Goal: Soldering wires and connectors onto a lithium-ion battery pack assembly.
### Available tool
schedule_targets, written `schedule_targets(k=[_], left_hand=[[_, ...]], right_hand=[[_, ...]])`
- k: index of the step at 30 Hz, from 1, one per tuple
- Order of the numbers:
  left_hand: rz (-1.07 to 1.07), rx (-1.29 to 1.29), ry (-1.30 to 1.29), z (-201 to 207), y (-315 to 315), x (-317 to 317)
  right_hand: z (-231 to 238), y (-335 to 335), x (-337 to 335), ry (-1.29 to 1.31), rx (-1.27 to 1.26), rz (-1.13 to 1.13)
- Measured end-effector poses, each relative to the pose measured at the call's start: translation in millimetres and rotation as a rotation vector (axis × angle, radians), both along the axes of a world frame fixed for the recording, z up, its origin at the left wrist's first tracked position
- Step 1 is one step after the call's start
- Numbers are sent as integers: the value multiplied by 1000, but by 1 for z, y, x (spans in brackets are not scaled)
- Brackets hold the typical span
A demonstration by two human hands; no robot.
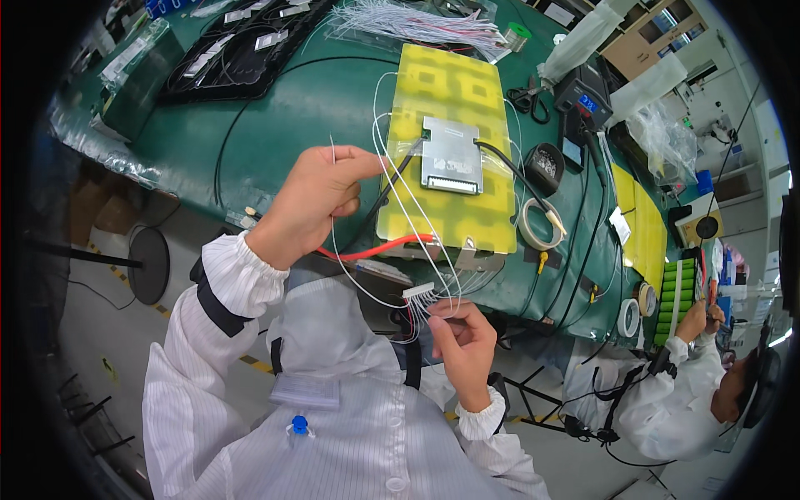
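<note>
Between thumb and forefinger, my left hand pinches a thin white wire, its free end pointing up. Lower and to the right, my right hand has its fingers closed on the thin wires just beside a white multi-pin connector. Long white wires loop from there up across a yellow-covered battery pack on the bench. On top of the pack sits a silver protection board with black cables at both sides. A thick red cable bends out from the pack's near end, below my left hand.
Right of the pack are a tape roll, a black cup, scissors and a soldering station. Behind it lies a white wire bundle; a black tray is far left. A co-worker handles green cells at right.
</note>
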State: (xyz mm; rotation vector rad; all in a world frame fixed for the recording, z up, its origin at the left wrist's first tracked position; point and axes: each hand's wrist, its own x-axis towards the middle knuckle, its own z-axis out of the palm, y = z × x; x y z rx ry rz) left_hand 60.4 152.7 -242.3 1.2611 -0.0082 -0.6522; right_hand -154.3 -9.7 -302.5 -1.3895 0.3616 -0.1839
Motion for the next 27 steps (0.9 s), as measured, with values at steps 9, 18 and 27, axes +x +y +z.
schedule_targets(k=[9, 18, 27], left_hand=[[4, 36, -34, 2, 1, -6], [-43, -43, -47, -2, 6, -7], [-154, -23, -150, -1, 17, -6]], right_hand=[[-2, 1, -3, -4, -9, 15], [3, 0, -1, 32, 3, 2], [1, -7, 4, 37, -78, -7]])
